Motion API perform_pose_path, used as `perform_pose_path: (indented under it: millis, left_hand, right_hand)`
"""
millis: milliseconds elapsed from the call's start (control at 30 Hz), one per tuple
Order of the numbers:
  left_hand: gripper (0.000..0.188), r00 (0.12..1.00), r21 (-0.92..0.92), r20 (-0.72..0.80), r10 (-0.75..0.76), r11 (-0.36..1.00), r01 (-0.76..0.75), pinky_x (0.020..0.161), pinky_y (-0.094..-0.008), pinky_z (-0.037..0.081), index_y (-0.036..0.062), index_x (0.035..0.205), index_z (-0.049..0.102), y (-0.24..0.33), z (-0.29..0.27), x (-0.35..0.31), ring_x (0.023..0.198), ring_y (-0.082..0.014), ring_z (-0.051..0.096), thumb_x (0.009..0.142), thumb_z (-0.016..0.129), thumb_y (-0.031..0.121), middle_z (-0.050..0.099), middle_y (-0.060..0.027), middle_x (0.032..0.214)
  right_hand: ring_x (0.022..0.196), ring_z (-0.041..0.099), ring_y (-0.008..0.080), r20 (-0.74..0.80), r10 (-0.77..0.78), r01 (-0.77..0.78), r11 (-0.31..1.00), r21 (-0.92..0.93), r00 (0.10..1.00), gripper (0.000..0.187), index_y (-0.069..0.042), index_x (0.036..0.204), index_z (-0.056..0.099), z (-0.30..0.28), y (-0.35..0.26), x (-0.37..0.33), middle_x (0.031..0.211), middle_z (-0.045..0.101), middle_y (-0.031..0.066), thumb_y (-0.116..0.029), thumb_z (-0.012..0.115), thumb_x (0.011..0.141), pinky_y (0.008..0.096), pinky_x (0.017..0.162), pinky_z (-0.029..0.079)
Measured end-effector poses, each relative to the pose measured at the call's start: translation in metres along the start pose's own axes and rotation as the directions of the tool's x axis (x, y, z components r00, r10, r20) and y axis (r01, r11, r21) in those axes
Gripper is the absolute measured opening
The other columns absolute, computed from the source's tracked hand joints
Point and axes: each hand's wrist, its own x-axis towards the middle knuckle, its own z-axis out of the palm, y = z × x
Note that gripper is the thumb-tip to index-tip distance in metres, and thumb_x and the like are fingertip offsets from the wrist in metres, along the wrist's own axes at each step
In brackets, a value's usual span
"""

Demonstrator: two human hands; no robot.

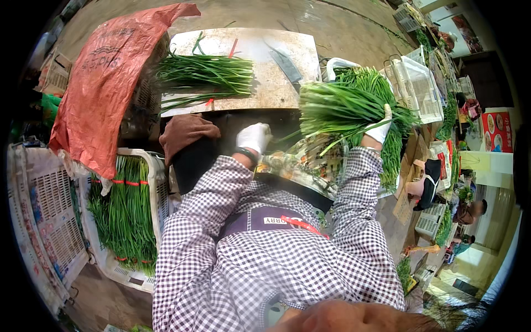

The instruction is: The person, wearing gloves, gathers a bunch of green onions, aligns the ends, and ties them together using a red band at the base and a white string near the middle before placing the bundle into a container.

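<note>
Clutching garlic chives [332,108] with right fingers [387,113]; left fingers [264,131] curling, grip unclear; crate [160,185] bundles [133,207] banded, desk [298,50] pile [215,73] looking untied.

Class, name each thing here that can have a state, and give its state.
Right hand: gloved, gripping green stalks
Left hand: gloved, fingers curled
Stalks on board: untied, lying flat
Stalks in white crate: tied with red bands
Red sack: draped, creased

I have my gloved left hand [254,137] curled fist-like, its checked-sleeved forearm [224,177] trailing behind. Well to its right, my gloved right hand [379,130] grips, fingers partly hidden, forearm [362,169] reaching forward behind it.
</note>
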Motion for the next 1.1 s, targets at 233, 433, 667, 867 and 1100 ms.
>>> perform_pose_path:
  millis: [233,433,667,867,1100]
  left_hand:
    - [0.062,0.985,-0.191,-0.067,0.162,0.966,-0.172,0.097,-0.0350,0.048,0.0150,0.135,0.051,0.002,0.006,0.002,0.116,-0.0331,0.057,0.078,0.074,0.024,0.046,-0.0167,0.140]
    - [0.043,0.980,-0.660,0.062,0.189,0.744,-0.102,0.078,-0.0285,0.051,0.0039,0.126,0.060,0.036,0.013,0.034,0.086,-0.0135,0.063,0.084,0.070,0.008,0.070,-0.0090,0.098]
    - [0.022,0.982,0.041,0.184,0.031,0.998,-0.039,0.079,-0.0375,0.053,0.0101,0.089,0.076,-0.043,0.013,0.026,0.089,-0.0313,0.067,0.083,0.065,0.028,0.071,-0.0112,0.093]
    - [0.041,0.929,0.308,0.339,0.147,0.916,-0.257,0.097,-0.0546,0.042,0.0135,0.106,0.073,-0.025,-0.046,-0.019,0.121,-0.0353,0.052,0.085,0.062,0.047,0.052,-0.0129,0.139]
    - [0.049,0.969,0.061,0.160,0.190,0.978,-0.202,0.080,-0.0390,0.051,0.0051,0.098,0.068,0.009,-0.119,-0.010,0.093,-0.0320,0.064,0.060,0.088,0.028,0.066,-0.0147,0.101]
  right_hand:
    - [0.105,0.060,0.0384,0.011,0.004,-0.003,0.999,-0.036,1.000,0.047,-0.001,0.123,0.057,-0.002,-0.006,-0.005,0.120,0.062,0.0201,-0.032,0.055,0.088,0.0536,0.097,0.048]
    - [0.097,0.063,0.0335,0.050,0.048,-0.044,0.996,-0.075,0.998,0.041,0.000,0.113,0.062,-0.011,0.011,0.001,0.111,0.066,0.0185,-0.033,0.057,0.089,0.0464,0.090,0.051]
    - [0.091,0.065,0.0319,0.254,0.073,-0.067,0.997,-0.031,0.964,0.042,0.000,0.108,0.063,0.009,-0.007,-0.021,0.105,0.068,0.0166,-0.037,0.056,0.089,0.0448,0.086,0.053]
    - [0.083,0.066,0.0252,0.460,-0.069,0.085,0.996,-0.014,0.885,0.036,-0.005,0.111,0.061,0.021,-0.004,-0.037,0.099,0.068,0.0134,-0.032,0.063,0.088,0.0398,0.077,0.056]
    - [0.093,0.065,0.0293,0.706,0.088,-0.180,0.982,0.057,0.702,0.046,-0.003,0.120,0.054,0.017,0.010,-0.041,0.107,0.064,0.0172,-0.025,0.066,0.081,0.0440,0.082,0.058]
